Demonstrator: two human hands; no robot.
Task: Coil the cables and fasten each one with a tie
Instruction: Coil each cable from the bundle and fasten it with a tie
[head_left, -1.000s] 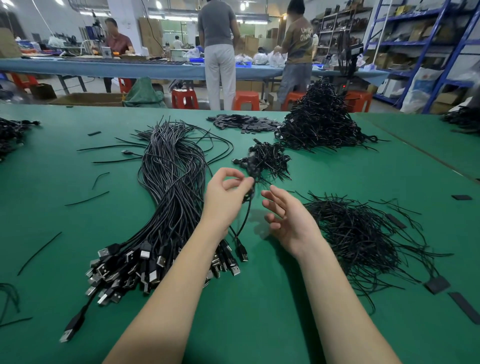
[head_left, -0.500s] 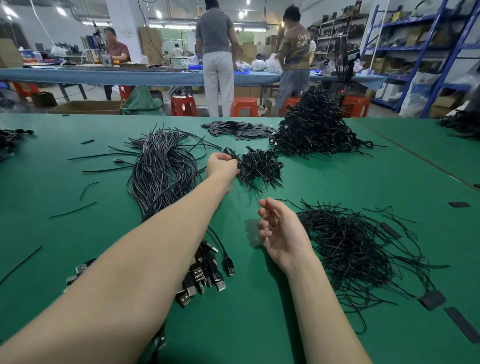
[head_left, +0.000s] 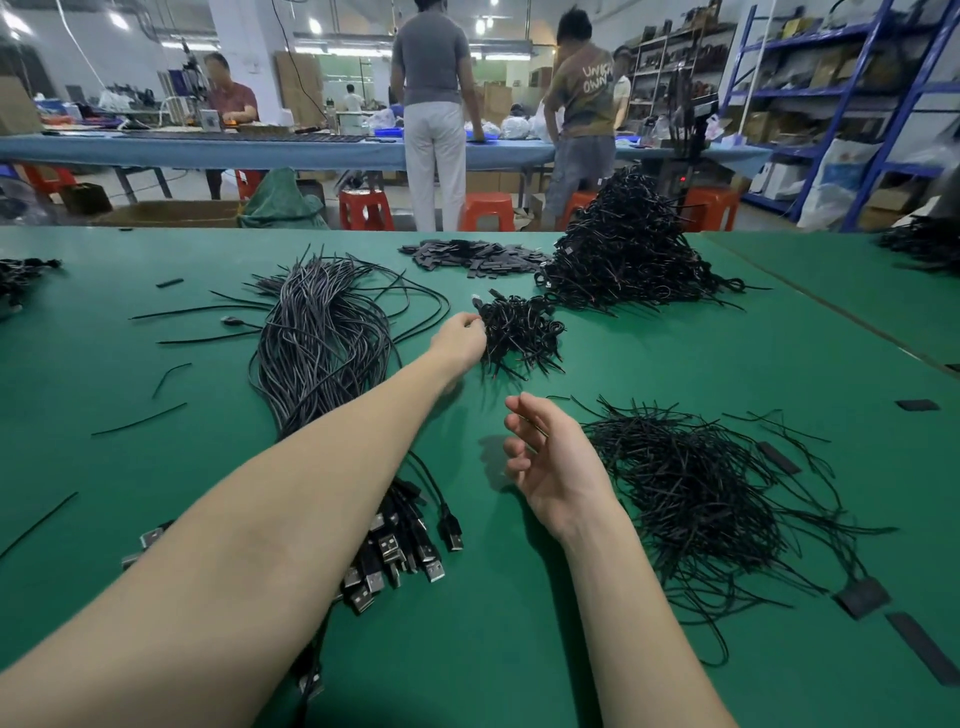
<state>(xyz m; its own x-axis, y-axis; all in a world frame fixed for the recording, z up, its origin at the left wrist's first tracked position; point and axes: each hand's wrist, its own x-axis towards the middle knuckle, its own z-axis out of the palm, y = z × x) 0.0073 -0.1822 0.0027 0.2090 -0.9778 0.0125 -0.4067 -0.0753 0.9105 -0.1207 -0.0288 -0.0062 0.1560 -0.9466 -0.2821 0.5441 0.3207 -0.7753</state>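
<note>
Two hands work over a green table (head_left: 675, 364): the left hand (head_left: 460, 340), reaching toward 12 o'clock, touches a small pile of coiled cables (head_left: 519, 335) with curled fingers, its grip unclear; the right hand (head_left: 556, 462) hovers relaxed and empty. Loose cables (head_left: 322, 332) lie at 10 o'clock, ties (head_left: 691, 483) at 3 o'clock

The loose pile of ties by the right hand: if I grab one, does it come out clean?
Probably not. The ties are thin strands tangled together, so neighbours would likely drag along. They look light and bendy, curving rather than lying straight. The right hand is beside them, holding nothing.
</note>
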